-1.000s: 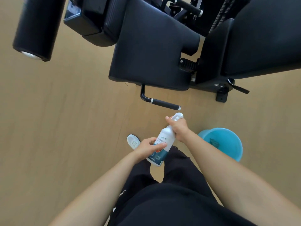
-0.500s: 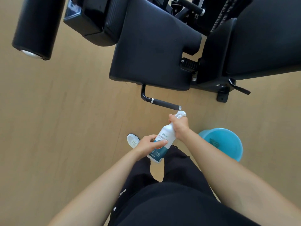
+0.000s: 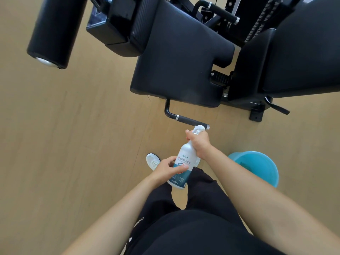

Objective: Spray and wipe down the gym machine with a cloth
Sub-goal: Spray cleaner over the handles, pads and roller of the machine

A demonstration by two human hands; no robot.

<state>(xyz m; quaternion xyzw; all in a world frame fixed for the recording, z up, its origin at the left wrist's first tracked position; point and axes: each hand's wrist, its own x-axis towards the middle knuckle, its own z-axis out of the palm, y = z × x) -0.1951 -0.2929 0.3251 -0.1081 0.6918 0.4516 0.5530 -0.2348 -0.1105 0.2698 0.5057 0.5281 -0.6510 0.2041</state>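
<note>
Right hand [image 3: 199,142] grips spray bottle [image 3: 184,162] neck; left hand [image 3: 166,170] clasps its body; nozzle faces black seat pad [image 3: 180,57].

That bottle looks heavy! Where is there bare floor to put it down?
Wide bare floor lies left of the white shoe, below the roller pad. A smaller patch sits right of the blue bucket. Between handle, bucket and legs it is crowded.

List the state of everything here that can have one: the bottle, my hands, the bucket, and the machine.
spray bottle: off the floor, tilted, nozzle aimed toward the machine
right hand: grips the bottle's neck at the trigger
left hand: holds the bottle's labelled body
bucket: upright on the floor, contents unclear
seat pad: no cloth on it
handle: juts out below the pad, untouched
</note>
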